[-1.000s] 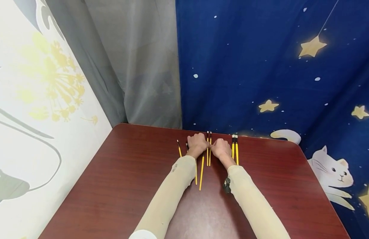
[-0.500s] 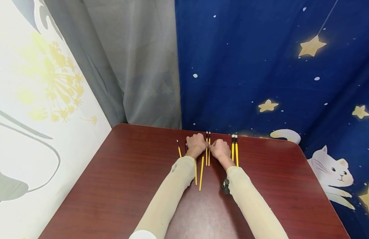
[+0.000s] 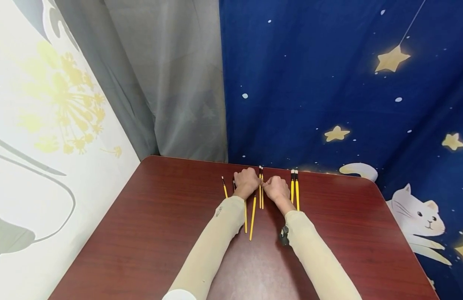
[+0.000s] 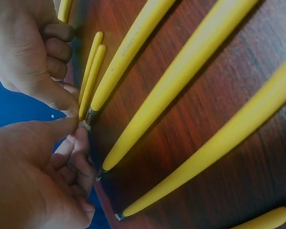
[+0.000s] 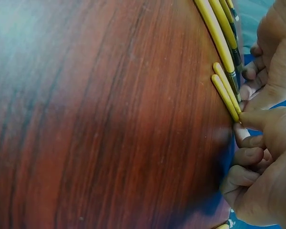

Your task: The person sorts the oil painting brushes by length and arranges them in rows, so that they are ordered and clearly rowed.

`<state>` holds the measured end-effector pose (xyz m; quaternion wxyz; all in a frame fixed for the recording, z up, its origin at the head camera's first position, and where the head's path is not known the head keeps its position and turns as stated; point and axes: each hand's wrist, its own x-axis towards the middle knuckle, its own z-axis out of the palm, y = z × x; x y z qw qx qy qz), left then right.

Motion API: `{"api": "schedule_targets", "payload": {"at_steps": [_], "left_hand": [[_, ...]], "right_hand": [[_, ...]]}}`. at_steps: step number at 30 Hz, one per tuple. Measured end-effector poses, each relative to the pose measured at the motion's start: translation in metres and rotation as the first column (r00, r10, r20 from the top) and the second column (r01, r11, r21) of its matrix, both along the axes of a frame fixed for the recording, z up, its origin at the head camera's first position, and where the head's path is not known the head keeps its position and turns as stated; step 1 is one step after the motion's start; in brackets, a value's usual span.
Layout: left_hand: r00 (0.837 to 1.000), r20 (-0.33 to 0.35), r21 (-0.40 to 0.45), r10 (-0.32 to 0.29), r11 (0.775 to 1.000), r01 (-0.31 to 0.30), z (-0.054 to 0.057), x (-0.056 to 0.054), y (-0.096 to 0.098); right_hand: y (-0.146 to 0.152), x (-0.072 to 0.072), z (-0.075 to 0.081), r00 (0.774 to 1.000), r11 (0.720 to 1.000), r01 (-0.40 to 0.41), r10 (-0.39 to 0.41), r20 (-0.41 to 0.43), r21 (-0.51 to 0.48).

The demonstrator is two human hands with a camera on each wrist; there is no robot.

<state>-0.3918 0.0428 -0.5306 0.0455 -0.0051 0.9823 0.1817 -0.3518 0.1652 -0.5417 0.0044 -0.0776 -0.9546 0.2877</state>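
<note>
Two thin yellow-handled paintbrushes (image 3: 261,202) lie side by side near the table's far edge, white tips pointing away. My left hand (image 3: 247,181) pinches them from the left between thumb and fingertips. From the right, my right hand (image 3: 276,187) pinches at the same spot, its thumb and finger meeting the left hand's. In the left wrist view the pair's handle ends (image 4: 91,71) stick out beyond the fingertips. Wider brushes, one with a long handle (image 3: 252,218), lie beside and partly under my left hand and wrist. The gripped stretch is mostly hidden by fingers.
Two thicker paintbrushes (image 3: 297,189) lie parallel just right of my right hand. Another brush (image 3: 225,187) lies slanted on the left. The dark red table (image 3: 149,233) ends close beyond the hands, against a blue star-patterned curtain (image 3: 291,83) and a grey one (image 3: 190,83).
The right brush of the pair has moved slightly left, closer to its neighbour. My right hand has shifted a little left with it; the left hand has barely moved.
</note>
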Motion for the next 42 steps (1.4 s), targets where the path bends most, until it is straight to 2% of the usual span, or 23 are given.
{"api": "schedule_targets", "payload": {"at_steps": [9, 15, 19, 24, 33, 38, 42], "left_hand": [[1.0, -0.02, 0.01, 0.008, 1.0, -0.008, 0.003, 0.003, -0.001], [0.999, -0.041, 0.027, -0.008, 1.0, 0.009, 0.001, 0.003, -0.004], [0.998, -0.064, 0.032, -0.021, 0.999, 0.023, 0.004, 0.004, -0.009], [0.995, -0.093, 0.087, -0.018, 0.996, 0.026, 0.009, 0.005, -0.017], [0.988, -0.151, 0.223, 0.037, 0.975, -0.002, 0.019, 0.012, -0.046], [0.984, -0.164, 0.233, 0.076, 0.972, -0.036, 0.025, 0.015, -0.069], [0.986, -0.134, 0.223, 0.101, 0.972, -0.069, 0.022, 0.016, -0.086]], "right_hand": [[0.0, 0.001, 0.001, 0.999, 0.999, -0.03, 0.029, -0.03, -0.013], [0.002, 0.001, -0.001, 0.998, 0.999, -0.047, 0.046, -0.03, -0.022], [0.001, 0.003, 0.0, 0.997, 0.997, -0.07, 0.069, -0.032, -0.036], [-0.001, 0.01, 0.005, 0.996, 0.996, -0.082, 0.081, -0.045, -0.029], [-0.002, 0.025, 0.014, 0.997, 0.998, -0.056, 0.057, -0.055, 0.023], [-0.001, 0.034, 0.012, 0.993, 0.995, -0.091, 0.094, -0.072, 0.04], [-0.001, 0.044, 0.009, 0.989, 0.993, -0.11, 0.113, -0.1, 0.037]]}}
